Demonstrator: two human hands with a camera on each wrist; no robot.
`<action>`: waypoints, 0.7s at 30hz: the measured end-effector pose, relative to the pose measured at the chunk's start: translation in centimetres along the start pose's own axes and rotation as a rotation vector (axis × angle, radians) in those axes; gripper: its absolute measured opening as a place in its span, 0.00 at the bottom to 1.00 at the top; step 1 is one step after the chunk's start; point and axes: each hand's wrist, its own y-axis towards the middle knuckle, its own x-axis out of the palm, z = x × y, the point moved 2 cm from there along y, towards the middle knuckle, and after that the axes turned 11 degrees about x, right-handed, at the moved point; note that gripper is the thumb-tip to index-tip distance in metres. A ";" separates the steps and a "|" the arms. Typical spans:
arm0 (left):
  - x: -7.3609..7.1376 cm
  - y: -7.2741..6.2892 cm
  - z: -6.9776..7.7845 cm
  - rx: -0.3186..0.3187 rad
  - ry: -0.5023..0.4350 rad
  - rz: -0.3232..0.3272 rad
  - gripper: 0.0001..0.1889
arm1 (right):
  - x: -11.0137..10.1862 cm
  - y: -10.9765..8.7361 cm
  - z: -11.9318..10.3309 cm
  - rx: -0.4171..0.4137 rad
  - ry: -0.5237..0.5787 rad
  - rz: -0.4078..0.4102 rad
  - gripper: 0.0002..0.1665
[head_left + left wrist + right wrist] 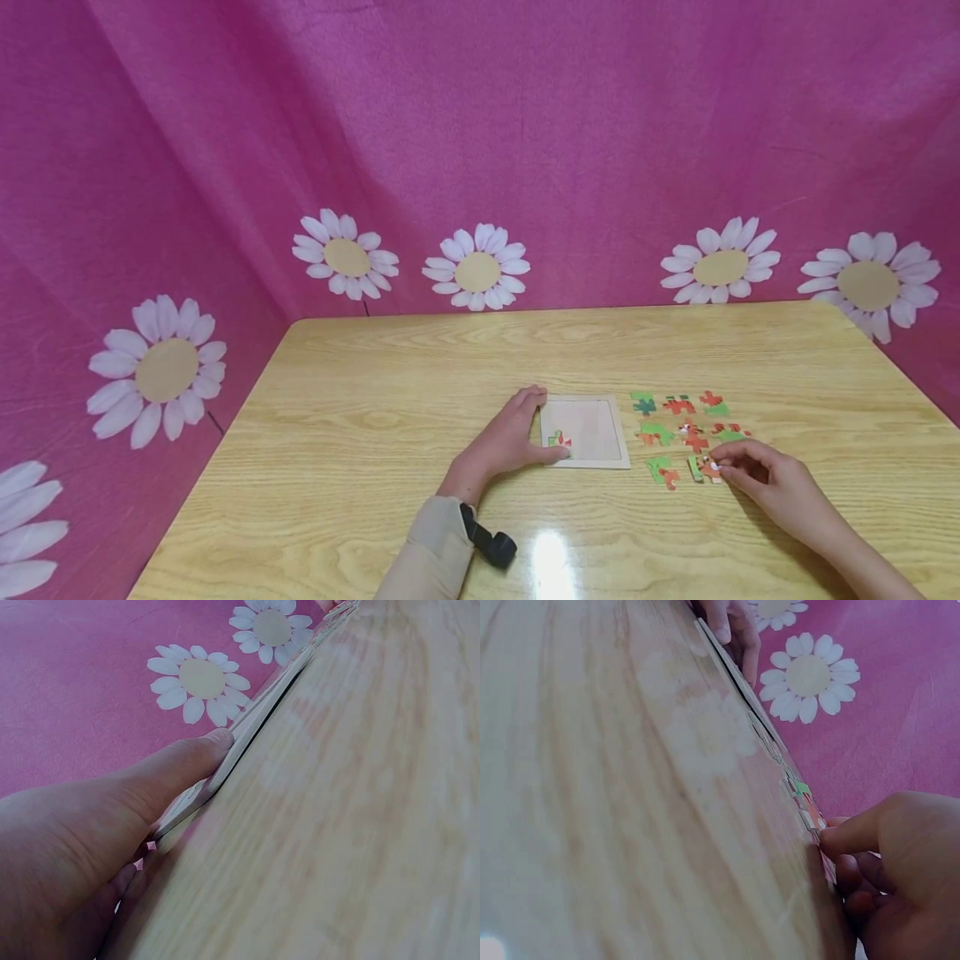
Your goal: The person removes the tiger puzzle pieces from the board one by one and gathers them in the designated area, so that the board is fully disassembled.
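A square, light wooden puzzle tray (596,429) lies on the table, with one green and red jigsaw piece (557,438) in its lower left corner. My left hand (507,437) holds the tray at its left side, fingers along the edge and thumb (202,754) over the near corner. To the right of the tray lie several loose jigsaw pieces (656,434) in loose rows. My right hand (776,483) pinches a red and green jigsaw piece (707,468) in the nearest row between thumb and forefinger. In the right wrist view that piece (808,801) looks tilted up.
The wooden table (360,400) stretches out around the tray and pieces. A pink cloth (570,150) with white flowers hangs behind and at the sides. A black strap device (491,542) sits at my left wrist, and light glares on the table near it.
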 end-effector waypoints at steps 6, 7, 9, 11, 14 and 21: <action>0.0 0.1 0.0 -0.006 -0.008 -0.003 0.48 | 0.0 0.0 0.0 -0.012 -0.006 0.005 0.09; 0.0 0.1 0.0 -0.009 -0.011 -0.004 0.48 | 0.0 0.0 0.0 -0.011 -0.005 0.004 0.09; 0.0 0.1 0.0 -0.014 -0.017 -0.006 0.48 | 0.1 0.0 0.0 -0.009 -0.005 0.003 0.10; 0.0 0.0 -0.1 -0.018 -0.015 -0.008 0.48 | 0.1 0.0 0.0 -0.006 -0.004 0.001 0.10; 0.0 0.1 -0.1 -0.006 -0.002 -0.007 0.48 | 0.1 0.0 0.1 -0.006 -0.005 0.001 0.10; 0.2 0.1 -0.2 0.012 0.008 0.002 0.47 | 0.1 0.0 0.1 -0.009 -0.021 -0.005 0.11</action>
